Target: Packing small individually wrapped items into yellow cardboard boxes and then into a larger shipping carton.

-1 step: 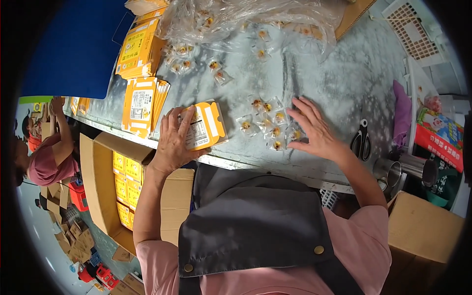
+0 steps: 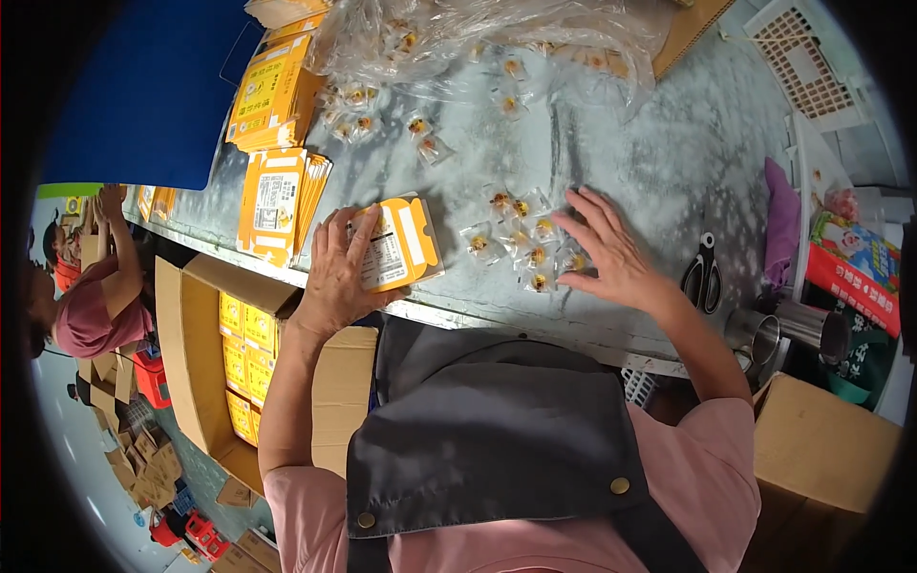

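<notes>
My left hand (image 2: 334, 263) is closed round the left side of a small yellow carton (image 2: 396, 246) near the table's front edge. White flaps stick out at the carton's right end, and a printed panel faces up. To the right, my right hand (image 2: 616, 253) rests on the table with its fingers spread, the thumb apart from the rest. Its fingertips touch or nearly touch a cluster of small clear packets (image 2: 519, 239), each with a yellow and brown piece inside. I cannot tell whether any packet lies under the fingers.
Flat yellow cartons (image 2: 277, 205) are stacked at the left. Beyond the hands lie more packets (image 2: 433, 149) and a clear plastic bag (image 2: 468, 38). Black scissors (image 2: 704, 277) and metal cups (image 2: 755, 332) are at the right. A cardboard box (image 2: 186, 353) of filled cartons stands below left; another person (image 2: 105, 306) is beyond.
</notes>
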A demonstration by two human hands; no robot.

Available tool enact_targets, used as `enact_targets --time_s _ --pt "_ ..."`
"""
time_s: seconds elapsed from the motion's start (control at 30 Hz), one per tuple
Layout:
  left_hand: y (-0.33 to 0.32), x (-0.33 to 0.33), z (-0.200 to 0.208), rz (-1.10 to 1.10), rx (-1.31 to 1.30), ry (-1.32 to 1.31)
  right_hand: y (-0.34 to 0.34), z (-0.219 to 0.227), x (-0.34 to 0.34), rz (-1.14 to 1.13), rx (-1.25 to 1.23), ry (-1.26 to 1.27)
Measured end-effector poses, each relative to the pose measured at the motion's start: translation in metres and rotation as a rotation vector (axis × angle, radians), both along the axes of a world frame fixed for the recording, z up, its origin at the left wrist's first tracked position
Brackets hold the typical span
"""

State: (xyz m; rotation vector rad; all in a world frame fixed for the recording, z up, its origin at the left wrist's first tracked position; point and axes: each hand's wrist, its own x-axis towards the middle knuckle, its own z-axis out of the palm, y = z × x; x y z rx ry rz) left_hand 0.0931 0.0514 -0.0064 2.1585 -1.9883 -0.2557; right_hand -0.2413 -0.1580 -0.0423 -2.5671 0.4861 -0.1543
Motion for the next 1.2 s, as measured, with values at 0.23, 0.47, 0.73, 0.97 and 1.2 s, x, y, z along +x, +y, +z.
enact_targets --time_s 0.23,0.47,0.73,0.97,1.2 --pt "0.006 -0.003 0.001 0.019 0.005 -0.001 -0.009 -0.009 -0.002 0.080 -0.115 -0.007" --pt "0.005 0.000 -0.004 0.010 0.021 0.020 0.003 -0.003 -0.002 -0.018 0.004 -0.030" --pt "-0.021 -0.008 -0.003 -0.113 -0.021 0.057 0.015 -0.008 0.031 -0.012 -0.040 0.015" --pt "-0.052 -0.026 -0.008 -0.204 -0.012 0.089 0.013 -0.024 0.070 0.122 -0.008 -0.118" --pt "-0.043 -0.028 -0.004 -0.159 -0.011 0.079 0.017 0.015 0.040 -0.113 -0.048 0.020"
